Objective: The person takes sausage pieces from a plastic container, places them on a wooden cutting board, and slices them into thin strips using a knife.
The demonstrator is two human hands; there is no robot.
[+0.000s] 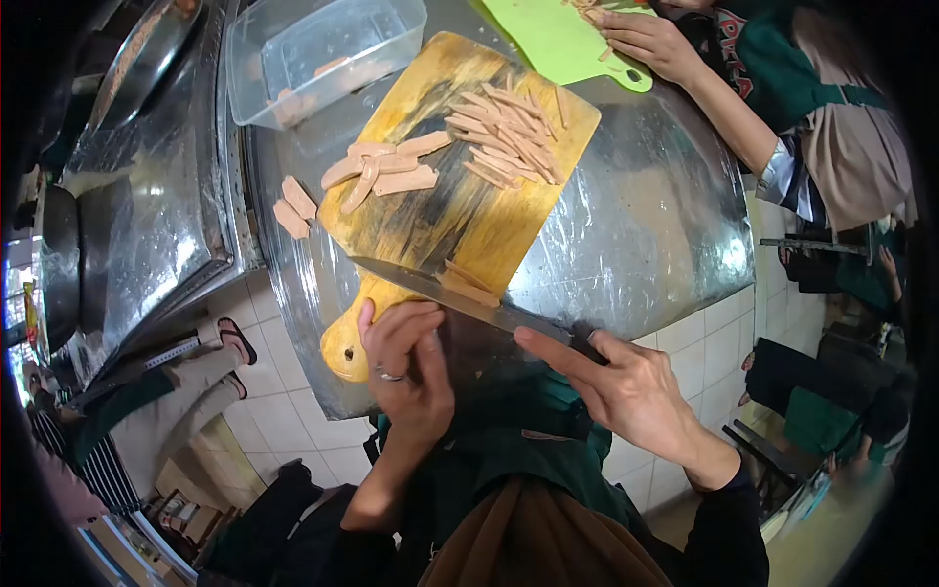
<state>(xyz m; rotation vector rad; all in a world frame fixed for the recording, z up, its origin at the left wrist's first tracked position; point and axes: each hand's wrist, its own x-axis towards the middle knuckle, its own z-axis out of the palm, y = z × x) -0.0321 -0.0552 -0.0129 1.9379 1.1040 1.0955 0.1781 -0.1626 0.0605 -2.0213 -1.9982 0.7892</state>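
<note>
My right hand grips a kitchen knife by its dark handle, the index finger stretched along the top. The blade lies across the near end of a wooden cutting board, beside a few pink-brown sausage strips. My left hand, with a ring on one finger, is next to the blade and the board's handle. Its fingers are loosely bent and the thumb stands apart; I see nothing in it. Farther up the board lie several flat sausage slices and a pile of thin strips.
Two slices lie on the metal table, left of the board. A clear plastic container with some pieces stands behind. At the top right, another person's hand works over a green cutting board. A plastic-covered counter adjoins on the left.
</note>
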